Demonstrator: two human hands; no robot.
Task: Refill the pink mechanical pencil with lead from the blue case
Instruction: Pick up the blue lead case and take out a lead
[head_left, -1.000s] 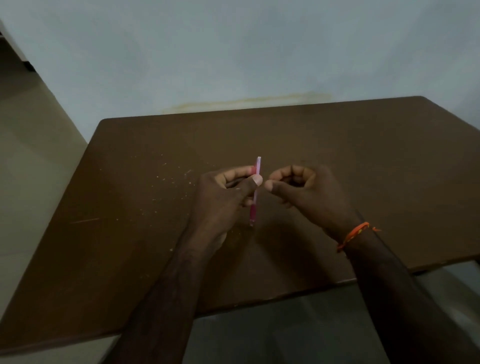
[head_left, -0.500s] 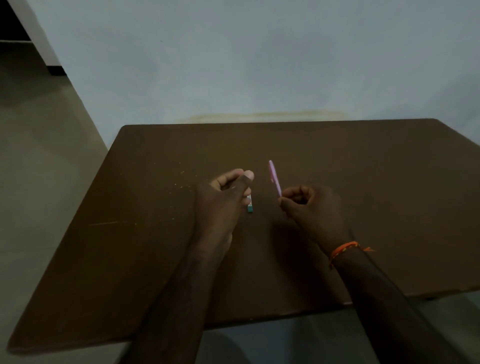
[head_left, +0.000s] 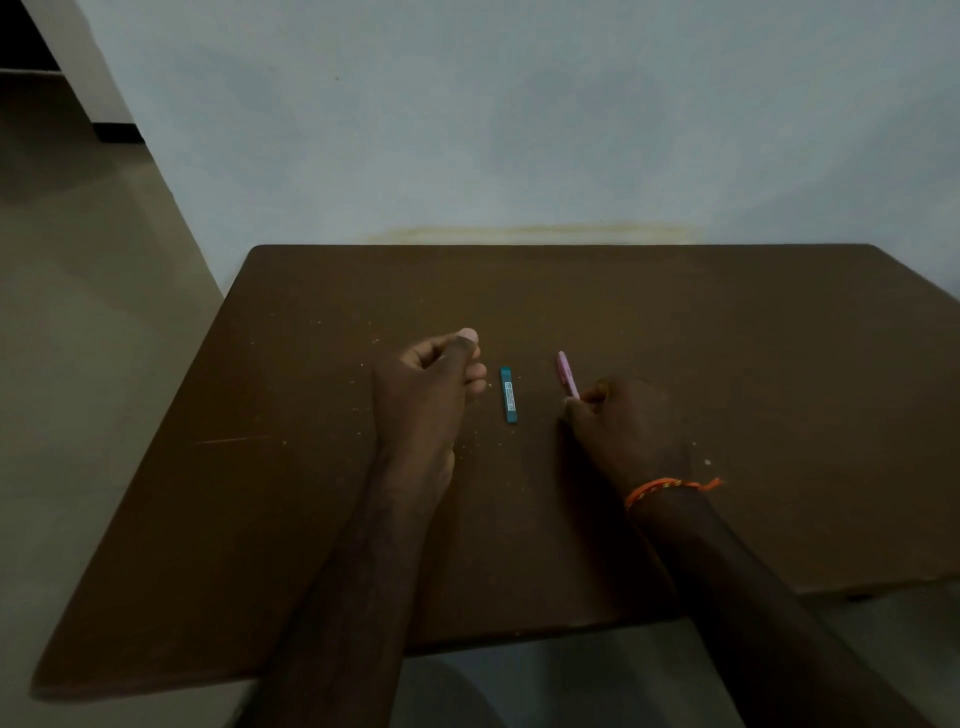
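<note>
Pink pencil (head_left: 567, 373): held in the right hand (head_left: 628, 426), upper end poking out toward 11 o'clock, lower end hidden in the fist.
Right fingers: curled closed round the barrel — which end points up I cannot tell.
Blue case (head_left: 509, 394): flat on the table (head_left: 727, 332), long axis 12 to 6, label up, between the two hands and touching neither.
Left hand (head_left: 428, 384): at 9 o'clock of the case, resting near the table; thumb pressed to the curled forefinger. Whether anything sits in that pinch — a cap, a lead — cannot be told.
Orange thread band (head_left: 670, 486): on the right wrist, no bearing on the work.
Table surface: dark brown, scattered with pale crumbs.
Risk 1: a lead is thin and dark; dropped on this dark top in dim light it would likely be lost.
Risk 2: the case is light and loose — a one-handed pull at its lid could skid it or spill several leads.
Risk 3: feeding a lead at a slant into the barrel could snap it; barrel opening not visible, so alignment is unverified.
Risk 4: if the left pinch holds a small part, opening the fingers for the case could drop it.
</note>
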